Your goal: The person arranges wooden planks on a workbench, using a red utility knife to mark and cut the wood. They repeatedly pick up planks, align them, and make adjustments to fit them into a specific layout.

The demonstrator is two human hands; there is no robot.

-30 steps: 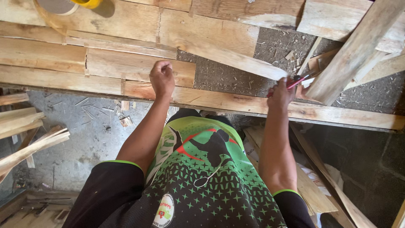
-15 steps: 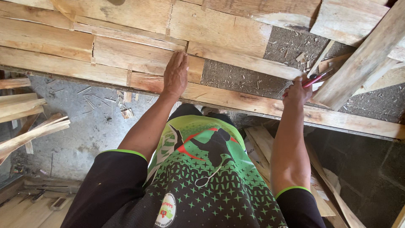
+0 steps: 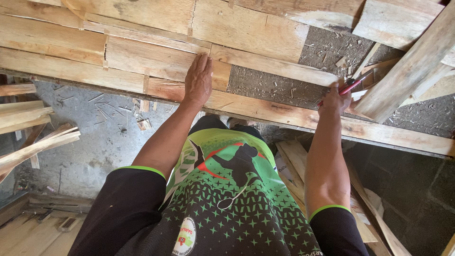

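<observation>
- The workbench [image 3: 388,135], a top of rough planks with a sawdust-covered gap at about 1 o'clock, is filling the upper half of the view; a long front plank [image 3: 265,110] is running along its near edge from 9 o'clock toward 4 o'clock.
- A narrow wooden strip [image 3: 275,67] is lying slantwise on the planks, from just beyond the left fingertips toward 2 o'clock, its far end near the right hand.
- The step in hand looks like steadying and lining up the strip on the bench; a next move would call for firm downward pressure from the flat hand and a careful stroke of the tool along the wood.
- The left hand [image 3: 198,80] is lying open and flat, palm down, fingers pointing to 12 o'clock, pressing on a plank just beside the strip's near end, arm stretched straight.
- The right hand [image 3: 334,100] is clenching round a red-handled tool [image 3: 350,86], possibly pliers or a pencil, though the view is too small to tell; the tool is pointing toward 2 o'clock, and the forearm is reaching straight forward.
- Wood offcuts [image 3: 33,142] are lying on the floor at 9 o'clock.
</observation>
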